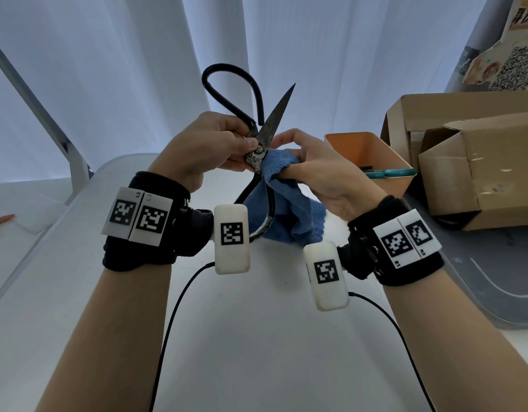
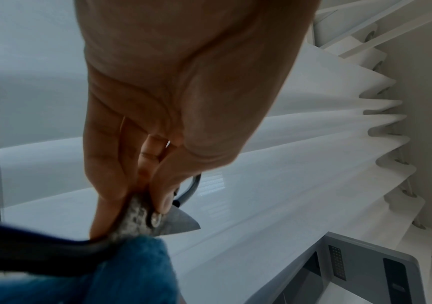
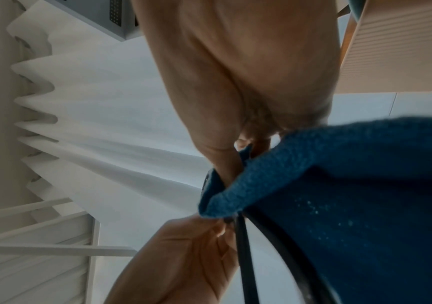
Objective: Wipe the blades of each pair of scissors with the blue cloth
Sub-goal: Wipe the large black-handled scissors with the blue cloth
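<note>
A large pair of old scissors [image 1: 274,117] with black loop handles is held up over the white table [image 1: 256,337], spread wide. My left hand [image 1: 247,147] pinches it at the pivot, thumb on the rivet. One dark blade points up and to the right, bare. My right hand [image 1: 286,162] grips the blue cloth [image 1: 289,209] bunched against the scissors just below the pivot; the second blade is hidden in the cloth. The left wrist view shows the fingers [image 2: 111,185] on the pitted pivot [image 2: 142,218] above the cloth [image 2: 131,271]. The right wrist view shows the cloth [image 3: 352,195] draped over a black handle [image 3: 243,257].
An orange bin [image 1: 372,153] at the right holds teal-handled scissors [image 1: 387,173]. Cardboard boxes [image 1: 479,162] stand behind it on a grey mat [image 1: 479,278]. White curtains hang behind the table. A small orange object [image 1: 4,217] lies far left.
</note>
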